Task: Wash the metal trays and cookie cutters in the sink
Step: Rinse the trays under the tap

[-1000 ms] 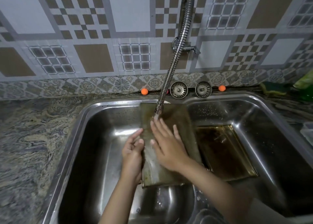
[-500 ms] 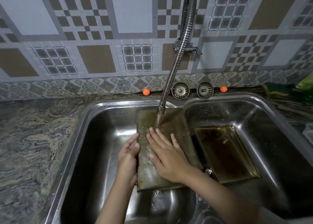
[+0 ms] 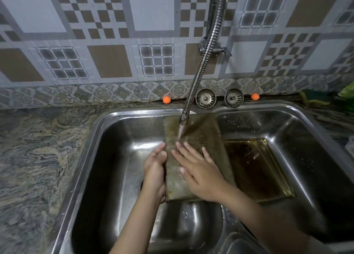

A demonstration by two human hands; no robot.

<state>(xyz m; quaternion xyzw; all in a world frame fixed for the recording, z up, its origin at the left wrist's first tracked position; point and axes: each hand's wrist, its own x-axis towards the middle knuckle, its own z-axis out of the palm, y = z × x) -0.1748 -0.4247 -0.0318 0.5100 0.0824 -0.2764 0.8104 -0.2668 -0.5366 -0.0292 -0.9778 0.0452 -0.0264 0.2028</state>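
A: Where's the metal tray (image 3: 203,136)?
B: Propped in the sink (image 3: 118,131) under running water; left hand (image 3: 155,165) grips its edge, right hand (image 3: 199,169) lies flat on it
A: Handling?
B: Stiff, light, likely slippery; hold the edges

Tilted tray (image 3: 199,138) under faucet (image 3: 183,119), left of second tray (image 3: 256,167).

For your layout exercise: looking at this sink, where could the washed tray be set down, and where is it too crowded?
Free: the counter left of the sink rim, and the left basin floor left of the left hand. Crowded: the middle, where both hands, the right hand flat on it, hold the tray under the faucet; another tray fills the right basin.
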